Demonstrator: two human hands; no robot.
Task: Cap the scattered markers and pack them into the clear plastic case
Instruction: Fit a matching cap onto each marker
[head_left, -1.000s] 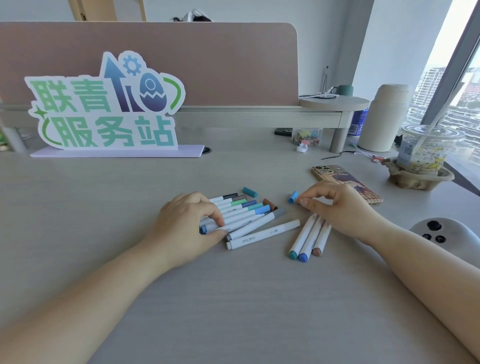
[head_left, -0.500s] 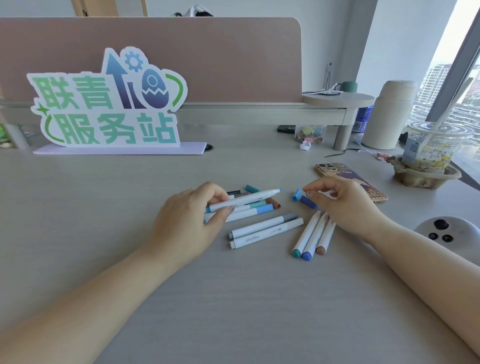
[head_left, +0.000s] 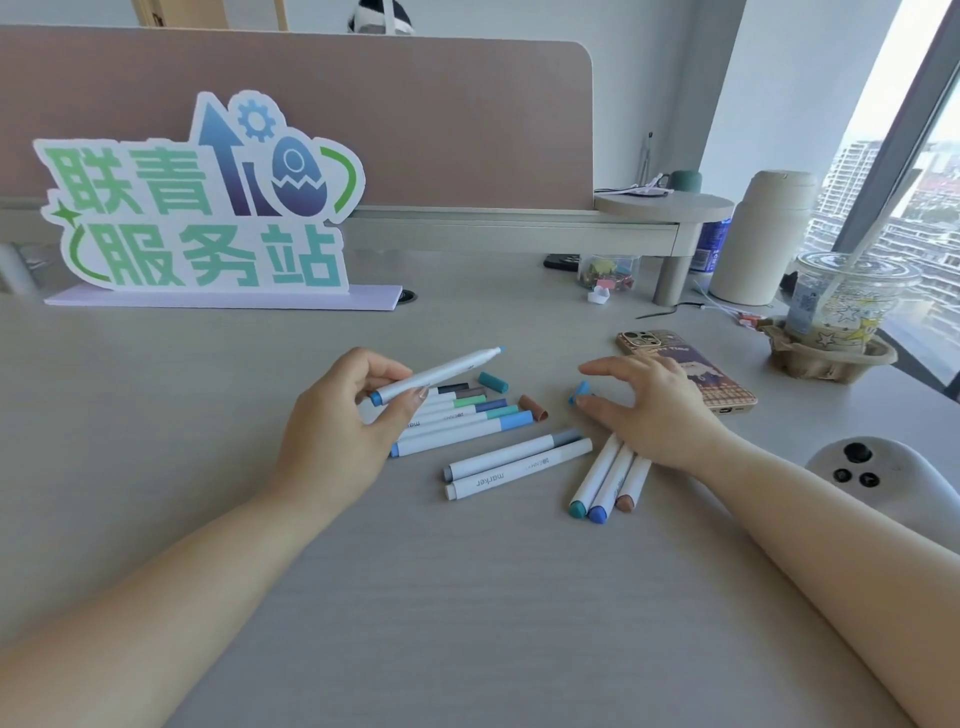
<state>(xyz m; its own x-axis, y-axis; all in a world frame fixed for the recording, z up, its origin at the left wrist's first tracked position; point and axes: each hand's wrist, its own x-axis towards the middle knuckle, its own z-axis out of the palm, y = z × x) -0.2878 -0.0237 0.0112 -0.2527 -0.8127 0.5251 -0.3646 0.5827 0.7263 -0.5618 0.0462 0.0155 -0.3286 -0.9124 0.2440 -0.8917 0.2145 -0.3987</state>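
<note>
Desk (head_left: 467, 597): bears all items. Left hand (head_left: 348, 415): fingers curled round one uncapped marker (head_left: 436, 374), raised off the desk, tip up and to the right. Right hand (head_left: 654, 410): fingers spread, holding nothing, low over the desk. Marker cluster (head_left: 467, 421): lies just beside the left hand. Three capped markers (head_left: 608, 483): partly under the right hand. Two markers (head_left: 519, 462): between the groups. Blue cap (head_left: 579, 392): loose at the right thumb tip, contact not determinable. Brown cap (head_left: 532, 407) and teal cap (head_left: 492, 382): loose beside the cluster.

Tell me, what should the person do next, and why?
Probably pinch the blue cap with the right hand and press it onto the marker that the left hand holds: its tip is bare, and that cap sits just by the right hand's fingers.
</note>
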